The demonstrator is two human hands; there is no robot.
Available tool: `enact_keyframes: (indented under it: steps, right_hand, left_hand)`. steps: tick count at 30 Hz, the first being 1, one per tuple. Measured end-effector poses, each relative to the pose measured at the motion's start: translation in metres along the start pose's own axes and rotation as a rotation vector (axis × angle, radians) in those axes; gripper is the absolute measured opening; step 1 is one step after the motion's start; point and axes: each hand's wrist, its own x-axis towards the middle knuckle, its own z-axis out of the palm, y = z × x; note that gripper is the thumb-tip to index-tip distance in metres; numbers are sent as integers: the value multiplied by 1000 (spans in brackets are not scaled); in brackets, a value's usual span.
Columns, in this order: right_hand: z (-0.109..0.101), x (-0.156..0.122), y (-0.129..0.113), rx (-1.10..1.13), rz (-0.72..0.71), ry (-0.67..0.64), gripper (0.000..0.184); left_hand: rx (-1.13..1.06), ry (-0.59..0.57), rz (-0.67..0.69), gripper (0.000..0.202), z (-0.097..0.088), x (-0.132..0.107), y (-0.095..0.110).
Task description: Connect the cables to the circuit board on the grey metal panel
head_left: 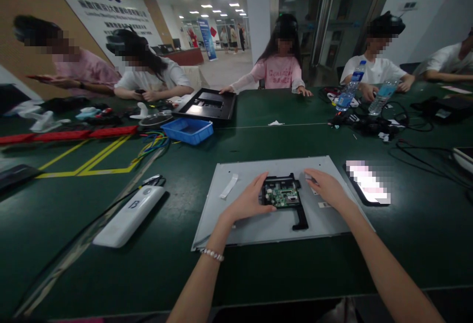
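Left hand (251,197) grips green circuit board (282,196) in black plastic frame (302,217) at its left side, on flat grey panel (264,232); right hand (325,188) half-curled just right of board, can't tell if holding anything; shallow blue plastic tray (199,137) farther left

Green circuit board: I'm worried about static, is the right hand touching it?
Apart: the head view shows grey panel between the right hand and the green circuit board.
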Motion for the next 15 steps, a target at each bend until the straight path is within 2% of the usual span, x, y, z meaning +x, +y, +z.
enact_keyframes:
  steps: [9, 15]
  right_hand:
    - [-3, 6, 2, -114, 6, 56, 27]
    - [-6, 7, -6, -141, 50, 68, 26]
  left_hand:
    - [19, 15, -18, 96, 2, 0, -2]
    - [39, 7, -14, 96, 3, -1, -5]
